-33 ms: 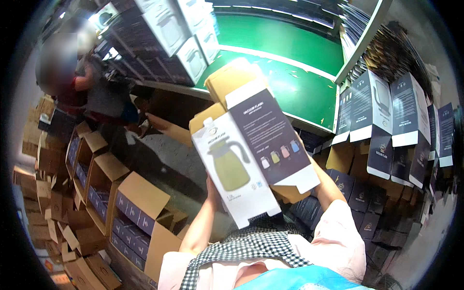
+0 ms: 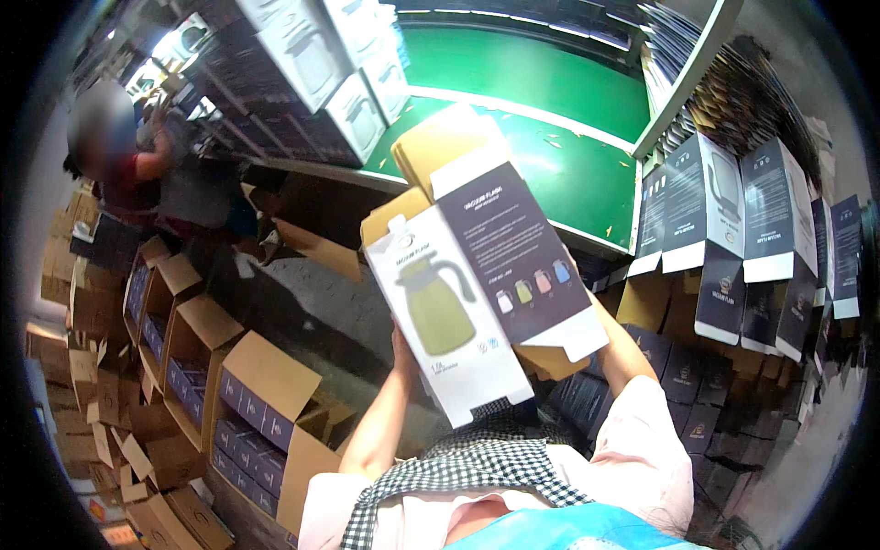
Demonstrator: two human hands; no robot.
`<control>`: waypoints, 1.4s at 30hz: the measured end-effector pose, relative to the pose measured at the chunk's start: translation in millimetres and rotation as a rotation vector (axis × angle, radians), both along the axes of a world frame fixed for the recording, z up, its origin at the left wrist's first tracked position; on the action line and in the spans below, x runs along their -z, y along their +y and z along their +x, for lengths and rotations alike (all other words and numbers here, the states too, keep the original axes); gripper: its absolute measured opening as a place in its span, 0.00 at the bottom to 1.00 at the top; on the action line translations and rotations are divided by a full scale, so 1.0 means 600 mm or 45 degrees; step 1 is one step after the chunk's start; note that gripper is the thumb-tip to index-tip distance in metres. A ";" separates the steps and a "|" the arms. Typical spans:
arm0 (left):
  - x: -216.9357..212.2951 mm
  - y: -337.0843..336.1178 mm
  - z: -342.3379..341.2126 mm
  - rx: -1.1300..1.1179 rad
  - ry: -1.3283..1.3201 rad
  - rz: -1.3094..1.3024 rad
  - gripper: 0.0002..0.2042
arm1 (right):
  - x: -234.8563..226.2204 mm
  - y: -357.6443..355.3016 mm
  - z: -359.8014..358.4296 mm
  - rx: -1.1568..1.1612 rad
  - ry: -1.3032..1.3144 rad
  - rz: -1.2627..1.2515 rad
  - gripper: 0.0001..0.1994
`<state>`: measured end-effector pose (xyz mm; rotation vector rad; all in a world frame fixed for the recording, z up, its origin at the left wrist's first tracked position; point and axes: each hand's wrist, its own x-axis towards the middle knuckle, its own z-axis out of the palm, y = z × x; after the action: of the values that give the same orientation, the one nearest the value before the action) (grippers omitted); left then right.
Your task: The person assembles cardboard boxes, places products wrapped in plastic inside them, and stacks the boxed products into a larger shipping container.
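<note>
Gripping the carton (image 2: 469,284) between left hand (image 2: 401,348) and right hand (image 2: 581,278), likely to keep it square. Cannot see exact finger curl.

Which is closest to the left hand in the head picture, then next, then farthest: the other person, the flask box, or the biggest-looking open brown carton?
Nearest to the left hand first:
1. Flask box: right at the hand, in front.
2. Open brown carton: to the left.
3. Other person: far up at the left.
</note>
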<state>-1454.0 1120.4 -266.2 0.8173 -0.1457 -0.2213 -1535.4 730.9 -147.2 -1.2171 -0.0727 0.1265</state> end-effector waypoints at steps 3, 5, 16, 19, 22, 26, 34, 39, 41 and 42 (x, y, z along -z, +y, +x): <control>0.015 -0.002 0.023 0.087 -0.179 0.125 0.38 | 0.019 0.001 -0.044 0.080 -0.016 -0.057 0.29; 0.042 0.023 0.028 0.085 -0.191 0.201 0.38 | 0.027 0.011 -0.058 0.094 -0.046 -0.076 0.29; 0.084 -0.021 -0.104 0.150 -0.030 0.038 0.42 | 0.027 -0.015 -0.067 0.151 0.040 -0.278 0.30; 0.070 -0.002 -0.129 0.048 0.152 0.491 0.42 | -0.004 -0.015 -0.012 0.138 0.103 -0.458 0.31; -0.023 -0.021 -0.141 0.198 0.327 0.609 0.43 | -0.017 -0.121 -0.011 0.367 0.132 -0.461 0.30; -0.137 0.080 -0.119 0.560 0.550 0.676 0.46 | 0.008 -0.064 -0.097 1.255 -0.136 0.041 0.19; -0.502 -0.113 0.037 -0.384 -2.121 1.541 0.26 | -0.064 0.409 -0.362 0.417 -0.106 0.028 0.15; -0.537 -0.417 0.245 0.051 -2.569 1.893 0.36 | 0.084 0.561 -0.146 -0.159 0.203 0.137 0.32; -0.524 -0.492 0.315 0.501 -2.593 2.215 0.41 | 0.111 0.628 -0.068 0.065 0.346 0.396 0.37; -0.543 -0.541 0.350 1.128 -2.150 2.787 0.41 | 0.120 0.649 -0.014 0.294 0.371 0.935 0.37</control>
<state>-1243.7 796.0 59.4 2.9225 -2.1807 -0.4270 -1543.7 1120.2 -219.3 -0.4590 0.2585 0.0632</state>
